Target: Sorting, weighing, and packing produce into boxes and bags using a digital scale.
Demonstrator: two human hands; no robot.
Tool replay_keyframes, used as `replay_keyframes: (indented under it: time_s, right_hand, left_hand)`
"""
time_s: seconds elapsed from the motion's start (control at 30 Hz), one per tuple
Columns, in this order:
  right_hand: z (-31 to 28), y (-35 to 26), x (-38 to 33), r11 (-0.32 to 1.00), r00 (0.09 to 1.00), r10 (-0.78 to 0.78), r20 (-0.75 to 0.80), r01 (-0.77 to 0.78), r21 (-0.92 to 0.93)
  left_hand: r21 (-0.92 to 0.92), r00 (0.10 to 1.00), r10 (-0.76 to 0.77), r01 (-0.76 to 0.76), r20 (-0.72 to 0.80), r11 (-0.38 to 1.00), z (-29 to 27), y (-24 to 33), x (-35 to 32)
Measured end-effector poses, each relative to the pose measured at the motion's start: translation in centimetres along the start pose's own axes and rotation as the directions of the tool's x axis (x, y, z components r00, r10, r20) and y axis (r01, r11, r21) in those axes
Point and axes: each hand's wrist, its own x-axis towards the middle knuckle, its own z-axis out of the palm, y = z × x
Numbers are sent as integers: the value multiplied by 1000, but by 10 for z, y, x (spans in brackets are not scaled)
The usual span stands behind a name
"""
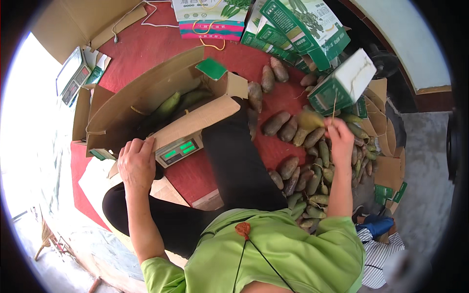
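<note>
My left hand [137,163] is closed on the near flap of a long open cardboard box [146,80]. Inside the box lie long green radishes [166,107], partly hidden by the flap. Beneath it is a scale [180,149] with a lit green display. My right hand [339,136] pinches one end of a yellowish-green radish [309,120], which is smeared by motion above the pile. Under and around it lie several purplish-brown radishes [277,123] and green radishes [315,176]. A thin cord or root rises by my fingertips; which one, I cannot tell.
Green-and-white cartons [305,29] stand at the far right, and one carton [344,80] is tilted just beyond my right hand. A second scale [73,75] sits at the far left. Red cloth [132,58] covers the surface. At the lower right, part of another person [378,254] shows.
</note>
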Motion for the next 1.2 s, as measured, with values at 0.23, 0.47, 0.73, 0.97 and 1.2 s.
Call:
replay_keyframes:
  time_s: [0.23,0.47,0.73,0.97,1.2]
  right_hand:
    - [39,-184,52,740,781,-615,107,525,420]
    - [158,-241,54,641,707,-691,151,502,581]
    - [137,-81,65,836,941,-147,306,-47,546]
    - [110,145,38,581,726,631,273,-676,454]
    - [94,279,40,306,519,848,112,-650,696]
  left_hand:
    - [16,1000,15,-16,14,1000,-4,-1,1]
    - [10,1000,9,-9,19,1000,-2,4,1]
    - [-33,1000,-1,1,-6,999,-4,0,1]
    - [7,999,-26,26,18,1000,3,6,7]
    - [31,1000,-25,25,9,999,7,4,9]
